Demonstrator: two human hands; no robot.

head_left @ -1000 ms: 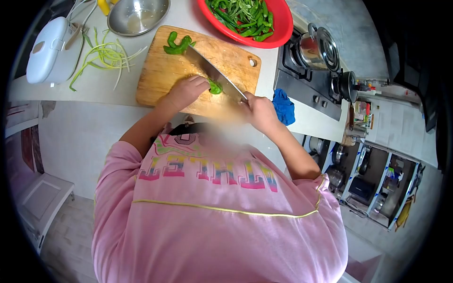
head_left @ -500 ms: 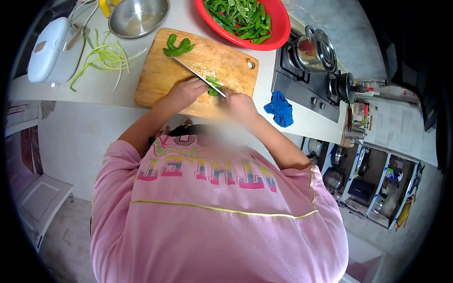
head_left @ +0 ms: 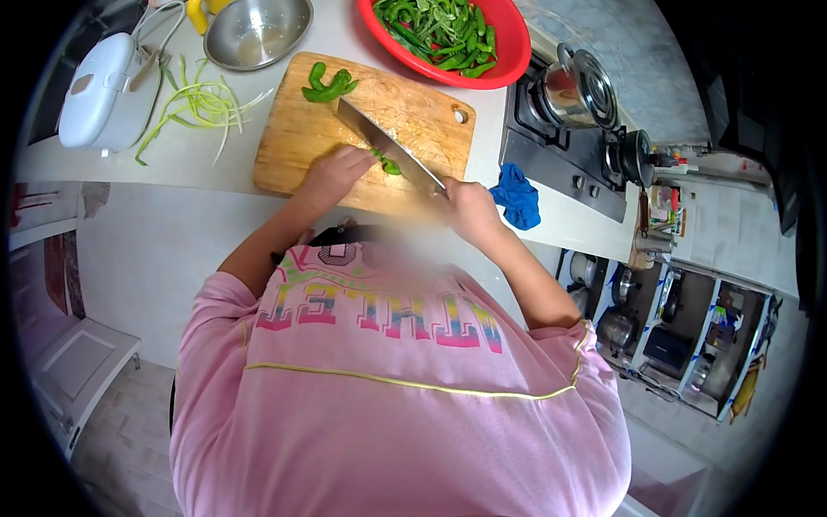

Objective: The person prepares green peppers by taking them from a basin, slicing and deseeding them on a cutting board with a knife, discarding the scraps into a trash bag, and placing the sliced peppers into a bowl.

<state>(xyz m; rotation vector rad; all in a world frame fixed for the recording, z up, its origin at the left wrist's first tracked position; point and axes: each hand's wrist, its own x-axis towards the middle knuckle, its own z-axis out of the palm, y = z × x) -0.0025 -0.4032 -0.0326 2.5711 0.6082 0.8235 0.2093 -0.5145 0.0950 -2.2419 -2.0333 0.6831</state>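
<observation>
The right hand (head_left: pixel 471 208) grips the handle of a broad-bladed steel knife (head_left: pixel 392 146), its blade slanting over the rectangular wooden cutting board (head_left: pixel 297 142) on the pale tabletop (head_left: pixel 207 161). The left hand (head_left: pixel 334 177), fingers curled, steadies a cut piece of green pepper (head_left: pixel 390 165) beside the blade. Whole curved green peppers (head_left: pixel 326 89) lie near the board's far edge, below the round red plastic basin (head_left: pixel 514 52).

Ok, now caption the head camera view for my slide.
Right hand holds a broad steel knife beside cut green pepper on a rectangular wooden board, left hand close by.
</observation>
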